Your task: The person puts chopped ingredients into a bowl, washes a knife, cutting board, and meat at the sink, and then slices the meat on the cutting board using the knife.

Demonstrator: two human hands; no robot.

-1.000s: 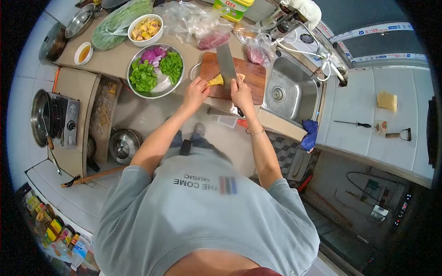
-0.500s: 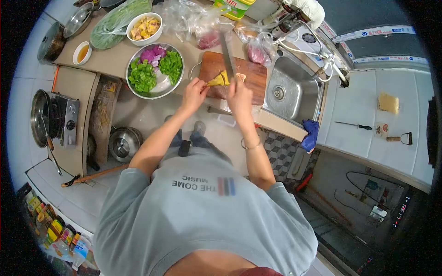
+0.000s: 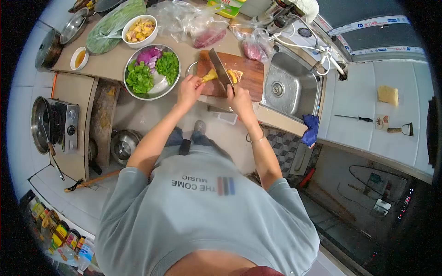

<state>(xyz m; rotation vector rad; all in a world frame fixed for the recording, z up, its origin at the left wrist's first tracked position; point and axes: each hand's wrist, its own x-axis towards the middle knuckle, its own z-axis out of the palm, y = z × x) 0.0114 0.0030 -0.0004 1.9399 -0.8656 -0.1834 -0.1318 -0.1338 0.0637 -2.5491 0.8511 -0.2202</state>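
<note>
My left hand (image 3: 189, 91) pinches the near end of a yellow-skinned piece of chicken (image 3: 210, 75) at the left side of a wooden cutting board (image 3: 253, 85). Gripped by its handle in my right hand (image 3: 241, 100) is a cleaver (image 3: 219, 66), its blade slanting up and left over the board. Right of the blade lies another part of the chicken (image 3: 236, 75), with a pale cut face. The blade hides whether the two parts are still joined.
Left of the board sits a steel bowl (image 3: 160, 86) of chopped green and purple vegetables. Behind it are a white bowl (image 3: 138, 44) of chicken pieces and a small sauce dish (image 3: 74, 62). Bagged meat (image 3: 209, 37) lies behind the board; a sink (image 3: 294, 92) is to its right.
The cleaver has come down and tilted left, its blade now between the two chicken parts. My left hand keeps its pinch on the end.
</note>
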